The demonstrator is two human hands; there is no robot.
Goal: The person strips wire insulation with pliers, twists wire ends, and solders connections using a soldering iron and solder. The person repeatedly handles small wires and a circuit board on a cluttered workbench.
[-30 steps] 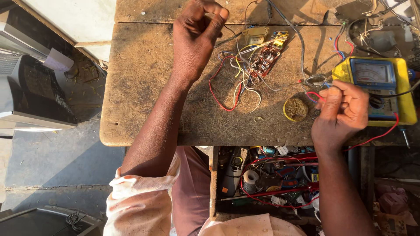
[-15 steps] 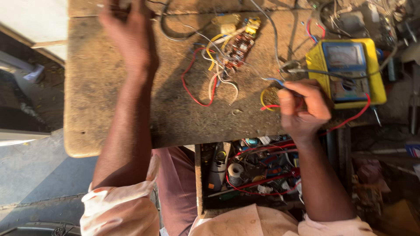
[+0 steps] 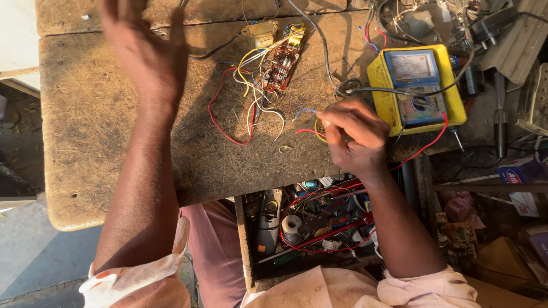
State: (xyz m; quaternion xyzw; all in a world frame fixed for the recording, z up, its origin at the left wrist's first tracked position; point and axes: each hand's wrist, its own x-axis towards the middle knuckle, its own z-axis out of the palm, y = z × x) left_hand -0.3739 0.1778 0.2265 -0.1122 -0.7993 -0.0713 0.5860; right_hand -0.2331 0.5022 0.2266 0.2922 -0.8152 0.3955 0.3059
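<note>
On the worn wooden counter [image 3: 114, 142], the right hand [image 3: 354, 134] pinches thin wires [image 3: 308, 122] beside a yellow multimeter [image 3: 416, 85]; the left hand [image 3: 145, 54] hovers blurred, its grip open and empty.

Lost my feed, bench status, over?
Left hand raised, open, empty. Right hand pinching wire ends. Circuit board beside, yellow meter right.

Yellow meter [image 3: 419, 91], blue face; red wire [image 3: 228, 122]; board [image 3: 281, 65] maybe reddish-brown.

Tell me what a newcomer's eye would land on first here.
Likely the yellow multimeter at the worn bench's right end. Next, the circuit board with its tangle of coloured wires mid-bench. The right hand pinches thin wires beside the meter; the left hand hovers open, blurred.
</note>
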